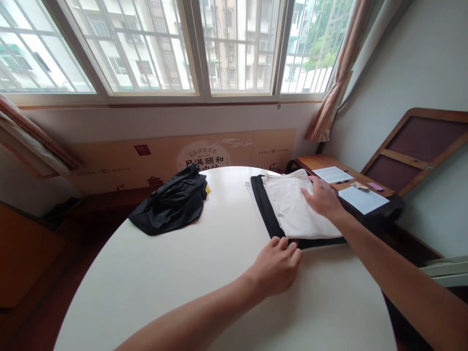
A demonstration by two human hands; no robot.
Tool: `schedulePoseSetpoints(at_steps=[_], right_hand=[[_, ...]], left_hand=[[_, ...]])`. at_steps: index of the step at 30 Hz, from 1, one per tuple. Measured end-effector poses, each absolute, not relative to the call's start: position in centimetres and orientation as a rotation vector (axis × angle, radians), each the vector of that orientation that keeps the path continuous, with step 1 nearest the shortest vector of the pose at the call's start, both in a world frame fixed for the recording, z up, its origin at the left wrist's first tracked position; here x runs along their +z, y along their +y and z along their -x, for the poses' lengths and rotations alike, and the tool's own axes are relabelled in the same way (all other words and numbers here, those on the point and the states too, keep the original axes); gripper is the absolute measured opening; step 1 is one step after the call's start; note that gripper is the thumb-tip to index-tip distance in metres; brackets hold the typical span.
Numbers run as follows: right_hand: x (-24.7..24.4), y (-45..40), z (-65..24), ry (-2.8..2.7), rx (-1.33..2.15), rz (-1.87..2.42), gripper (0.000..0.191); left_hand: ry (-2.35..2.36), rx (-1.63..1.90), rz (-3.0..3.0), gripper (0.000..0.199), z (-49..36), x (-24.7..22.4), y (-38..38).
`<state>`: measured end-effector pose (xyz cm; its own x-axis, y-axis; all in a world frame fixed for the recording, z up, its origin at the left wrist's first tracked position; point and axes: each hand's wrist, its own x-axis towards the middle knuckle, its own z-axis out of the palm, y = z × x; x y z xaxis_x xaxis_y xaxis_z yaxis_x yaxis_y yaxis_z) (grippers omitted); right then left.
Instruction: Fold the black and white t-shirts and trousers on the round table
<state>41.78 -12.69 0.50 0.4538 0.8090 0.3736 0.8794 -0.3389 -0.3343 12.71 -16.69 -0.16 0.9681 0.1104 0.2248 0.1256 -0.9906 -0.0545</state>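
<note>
Right now the right fingers are seen spread open, pressed flat on a folded white shirt. The left fingers are held curled at the edge of the black cloth lying beneath it; a grip there cannot be told. Off to the left of the fingers, a crumpled black garment is laid on the round bench. Beyond the right fingers, papers are spread on a wooden side table.

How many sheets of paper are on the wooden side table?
2: a printed sheet toward the window end of the wooden side table, and a pale blue sheet nearer the wall. More could hide beneath them.
</note>
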Motion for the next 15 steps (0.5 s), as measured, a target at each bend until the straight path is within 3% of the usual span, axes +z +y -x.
schedulePoseSetpoints(at_steps=[6,12,15], right_hand=[[-6.0,-23.5,-37.8,-1.745,-0.208,2.225,0.069],[-5.8,-24.7,-36.6,-1.787,-0.257,2.188,0.068],[-5.3,-24.8,-35.8,-1.902,-0.191,2.102,0.061]], left_hand=[[-0.141,-0.362,3.035,0.024,-12.7,-0.7,-17.6],[-0.515,-0.553,3.033,0.064,-13.1,-1.4,-17.8],[-0.495,-0.419,3.037,0.052,-12.9,-1.3,-17.6]])
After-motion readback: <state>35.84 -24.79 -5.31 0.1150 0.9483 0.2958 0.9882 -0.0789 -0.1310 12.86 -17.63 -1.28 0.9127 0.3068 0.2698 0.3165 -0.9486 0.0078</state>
